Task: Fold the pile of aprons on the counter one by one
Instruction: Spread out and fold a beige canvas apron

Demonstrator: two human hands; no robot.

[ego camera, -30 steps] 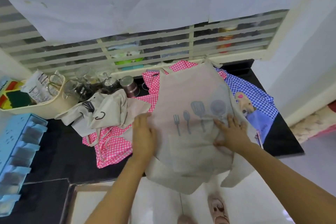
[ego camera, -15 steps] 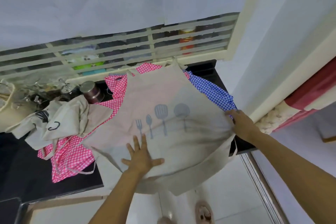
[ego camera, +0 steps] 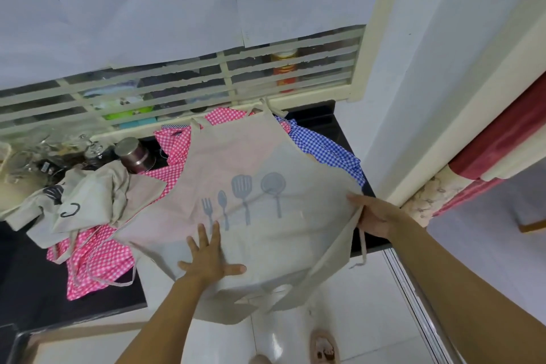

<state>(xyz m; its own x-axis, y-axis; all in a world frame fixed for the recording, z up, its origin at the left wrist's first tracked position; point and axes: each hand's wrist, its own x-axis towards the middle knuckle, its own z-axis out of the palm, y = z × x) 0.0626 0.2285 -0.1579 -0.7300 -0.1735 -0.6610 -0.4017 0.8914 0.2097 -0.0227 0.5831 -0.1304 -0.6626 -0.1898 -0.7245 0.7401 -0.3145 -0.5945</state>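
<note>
We've got the beige apron spread on the table, over a pink-check apron & a blue-check apron, w/ its hem hanging off the front edge. Our left hand lies flat, fingers splayed, pressing the cloth. Our right hand pinches the side corner by the tie. Looks thin, limp, light, prob. creases easily, so we'd take it at corners & hems, one palm as anchor. Right thumb is hidden under fabric; the other tie isn't visible.

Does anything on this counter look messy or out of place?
Yes. The utensil-print apron lies askew, its lower part hanging off the counter front edge. Left of it, another beige apron sits crumpled beside a metal cup.
</note>
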